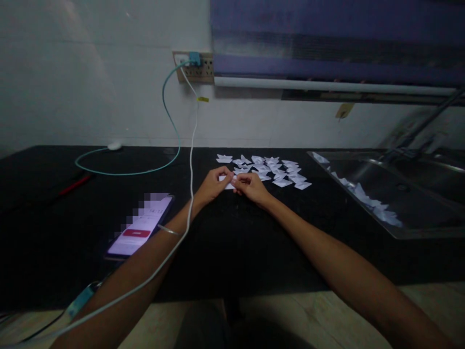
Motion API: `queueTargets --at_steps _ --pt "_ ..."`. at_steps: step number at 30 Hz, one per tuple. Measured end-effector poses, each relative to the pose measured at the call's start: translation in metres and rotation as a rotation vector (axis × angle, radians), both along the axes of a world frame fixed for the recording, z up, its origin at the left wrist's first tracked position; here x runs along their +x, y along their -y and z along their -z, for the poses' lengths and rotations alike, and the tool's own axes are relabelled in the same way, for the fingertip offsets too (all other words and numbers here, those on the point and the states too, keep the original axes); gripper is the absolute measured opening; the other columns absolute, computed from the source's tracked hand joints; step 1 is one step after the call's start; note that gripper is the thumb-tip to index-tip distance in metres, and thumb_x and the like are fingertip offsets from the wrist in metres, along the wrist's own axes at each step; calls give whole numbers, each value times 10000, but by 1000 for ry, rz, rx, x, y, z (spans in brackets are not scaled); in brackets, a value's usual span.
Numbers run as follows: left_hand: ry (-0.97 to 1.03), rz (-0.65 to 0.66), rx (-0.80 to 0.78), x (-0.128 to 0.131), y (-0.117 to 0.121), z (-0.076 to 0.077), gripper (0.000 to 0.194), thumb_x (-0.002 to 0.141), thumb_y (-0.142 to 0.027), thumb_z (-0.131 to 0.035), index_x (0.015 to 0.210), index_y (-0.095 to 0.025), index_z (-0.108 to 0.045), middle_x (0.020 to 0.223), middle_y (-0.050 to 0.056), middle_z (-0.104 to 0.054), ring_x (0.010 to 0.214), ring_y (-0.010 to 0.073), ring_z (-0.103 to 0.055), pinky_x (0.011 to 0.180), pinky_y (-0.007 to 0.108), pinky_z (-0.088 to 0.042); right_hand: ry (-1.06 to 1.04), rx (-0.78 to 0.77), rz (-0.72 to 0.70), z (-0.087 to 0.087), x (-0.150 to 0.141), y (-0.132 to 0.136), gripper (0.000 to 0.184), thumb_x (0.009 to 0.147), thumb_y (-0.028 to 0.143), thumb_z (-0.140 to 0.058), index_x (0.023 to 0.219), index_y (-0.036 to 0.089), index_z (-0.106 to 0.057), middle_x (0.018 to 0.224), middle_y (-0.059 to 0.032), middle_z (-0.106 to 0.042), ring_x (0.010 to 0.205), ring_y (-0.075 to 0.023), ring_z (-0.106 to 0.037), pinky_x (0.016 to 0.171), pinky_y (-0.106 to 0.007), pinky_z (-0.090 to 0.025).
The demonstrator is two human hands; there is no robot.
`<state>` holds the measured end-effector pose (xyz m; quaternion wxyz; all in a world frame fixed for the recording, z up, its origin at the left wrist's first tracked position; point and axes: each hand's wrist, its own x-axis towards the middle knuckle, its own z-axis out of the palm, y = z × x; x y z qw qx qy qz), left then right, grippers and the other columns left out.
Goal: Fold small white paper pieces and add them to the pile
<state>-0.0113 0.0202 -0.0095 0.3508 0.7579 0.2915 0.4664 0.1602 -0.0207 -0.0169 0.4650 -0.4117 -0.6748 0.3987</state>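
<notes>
Between my hands, just above the black countertop (232, 261), is a small piece of white paper (228, 186), partly hidden by fingers. My left hand (214, 184) pinches it from the left side. From the right, my right hand (251, 188) closes its fingertips on the same paper, and the fingertips of both hands nearly meet. Just beyond and to the right of my hands sits a group of folded white paper boats (267, 167), several of them close together in loose rows.
More folded white paper (363, 196) lies along the left rim of a metal sink (417, 203). A lit phone (140, 230) rests by my left forearm. A white cable (191, 169) hangs across that forearm from a wall socket (203, 72). A teal cable (145, 172) loops at the back left.
</notes>
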Motion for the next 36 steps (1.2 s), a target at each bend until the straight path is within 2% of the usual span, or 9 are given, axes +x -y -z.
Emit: queueTargets --at_steps 6,10,13,18,21,24,28,31,36 --pt "-37 -40 17 -3 -1 -1 262 855 -402 -643 717 -179 -630 686 5 -625 644 125 -518 604 240 -398 3 -25 6 1 -1 -3 534 809 691 -681 646 188 -605 589 -1 -600 531 -116 -503 539 -257 -377" --pt "-29 84 -121 -7 -2 -1 340 835 -491 -671 702 -183 -616 660 5 -612 619 123 -528 573 231 -386 32 -21 -85 5 -4 -8 473 794 649 -715 720 184 -675 627 -5 -633 577 -130 -539 588 -268 -420" --pt "-46 125 -149 -9 -1 -3 335 787 -489 -718 687 -186 -617 631 5 -597 596 121 -522 562 231 -377 42 -25 -130 8 -6 -11 433 787 626 -728 764 195 -703 651 -2 -644 608 -138 -559 610 -274 -428" --pt "-24 109 -127 -10 1 -6 345 799 -488 -722 684 -181 -617 631 3 -582 605 119 -510 572 234 -384 64 -50 -97 4 -8 -10 444 793 625 -718 705 193 -670 629 5 -617 580 -120 -517 580 -267 -388" --pt "55 60 -158 -11 0 -3 362 820 -508 -704 696 -183 -605 635 -13 -547 593 113 -474 549 232 -359 -13 -63 -85 1 -6 -9 402 813 562 -718 675 196 -627 621 12 -601 555 -107 -498 561 -262 -384" --pt "68 81 -236 -12 -3 0 385 863 -539 -655 716 -188 -598 636 -20 -524 573 114 -455 521 236 -331 -118 -85 -51 0 -4 -9 326 827 466 -699 663 201 -603 586 22 -568 531 -108 -495 529 -257 -379" --pt "-18 116 -177 -12 -4 -1 403 802 -544 -704 694 -169 -602 632 -24 -530 585 104 -447 542 228 -328 -133 -92 -57 1 -2 -10 274 822 399 -687 659 194 -608 568 24 -553 527 -107 -496 507 -241 -374" --pt "-4 72 -149 -10 -1 -5 422 756 -547 -722 657 -160 -587 623 -27 -528 590 101 -449 554 224 -337 -135 -110 -41 2 -4 -9 275 831 408 -658 667 194 -601 570 26 -551 518 -105 -499 501 -236 -384" --pt "26 127 -298 -7 8 -11 407 749 -554 -708 689 -168 -597 620 -24 -544 548 109 -475 494 221 -348 -177 -85 30 4 -3 -12 275 819 419 -610 657 199 -580 557 29 -526 491 -108 -480 473 -234 -376"
